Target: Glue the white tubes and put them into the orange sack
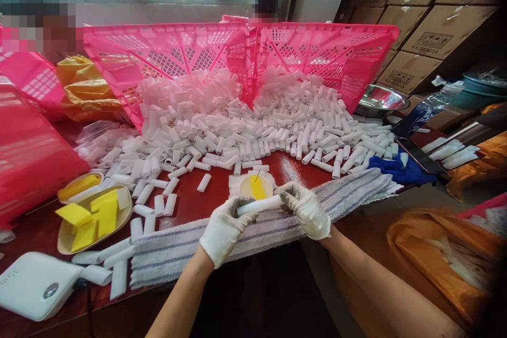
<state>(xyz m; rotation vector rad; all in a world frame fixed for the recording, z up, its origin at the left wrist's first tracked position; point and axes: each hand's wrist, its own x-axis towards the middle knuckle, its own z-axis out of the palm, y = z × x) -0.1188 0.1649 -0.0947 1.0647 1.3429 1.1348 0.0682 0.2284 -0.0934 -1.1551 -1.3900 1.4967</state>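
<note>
A white tube point(260, 206) is held level between my two gloved hands, above a striped towel point(170, 256) along the table's front edge. My left hand point(227, 227) grips the tube's left end, whose open mouth faces left. Fingers of my right hand point(304, 208) close round its right end. Just behind the tube is a small round dish point(245, 186) with a yellow piece point(258, 188) in it and a thin stick standing up. Many similar white tubes point(277, 132) are heaped farther back on the red table point(190, 206).
Pink crates point(325, 53) lean open behind the heap. At left are a dish of yellow sponges point(93, 222) and a white device point(37, 285). A bottle point(428, 108), blue cloth point(390, 168) and phone point(418, 156) lie right. Two people point(265, 2) are beyond the crates.
</note>
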